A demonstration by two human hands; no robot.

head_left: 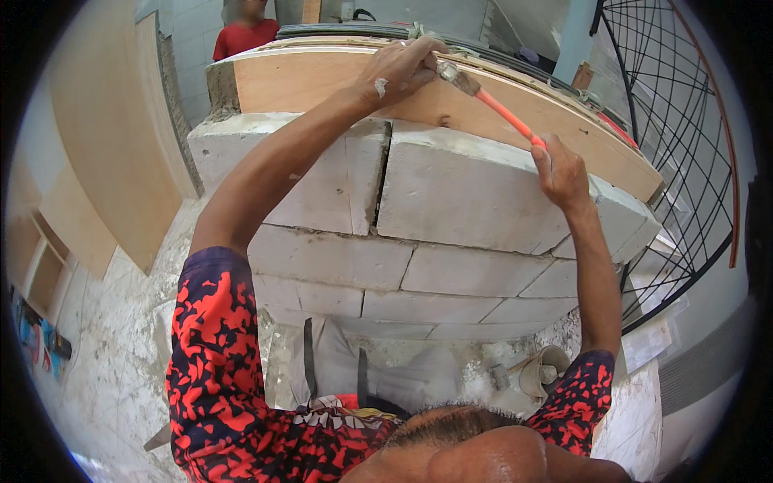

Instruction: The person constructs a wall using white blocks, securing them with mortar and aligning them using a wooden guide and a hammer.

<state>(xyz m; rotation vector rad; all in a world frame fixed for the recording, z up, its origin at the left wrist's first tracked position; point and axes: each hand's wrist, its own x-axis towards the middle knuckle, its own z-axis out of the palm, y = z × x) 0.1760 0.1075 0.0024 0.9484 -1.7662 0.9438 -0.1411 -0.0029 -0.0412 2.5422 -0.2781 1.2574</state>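
Above the block wall, right fingers grip an orange-handled tool; slipping, it could jab left fingers, hold unclear.

OK so tallying this up, we count two bare hands, one left hand and one right hand, plus exactly one orange-handled tool and one long wooden board. Block-wise we get at least eight pale blocks, but the lower rows are kinda hard to split up, so don't hold us to an exact total. Rounding it out, we've got two patterned sleeves, one co-worker, one black metal grille, and at least two wooden panels.
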